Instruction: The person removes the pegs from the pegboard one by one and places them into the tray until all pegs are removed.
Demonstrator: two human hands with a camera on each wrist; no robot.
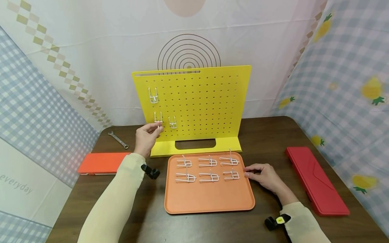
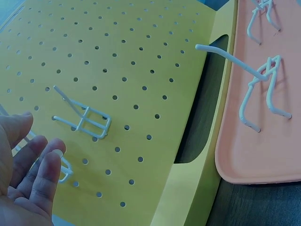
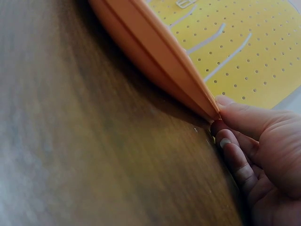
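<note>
A yellow pegboard [image 1: 199, 101] stands upright, with three white wire hooks at its left side. My left hand [image 1: 146, 136] pinches the lower-left pegboard hook [image 1: 158, 121] between thumb and fingers, which partly cover it. Just right of it hangs a second hook [image 2: 96, 121], and a third hook [image 1: 154, 99] is higher up. In front of the board lies an orange tray [image 1: 209, 201] bearing several more white hooks in two rows. My right hand [image 1: 267, 177] grips the tray's right rim, thumb above and fingers below, as the right wrist view shows.
An orange-red flat case [image 1: 100, 163] lies at the left, with a wrench [image 1: 118, 139] behind it. At the right is a red case [image 1: 317, 180]. Patterned cloths hang behind and beside the brown table [image 1: 264, 135].
</note>
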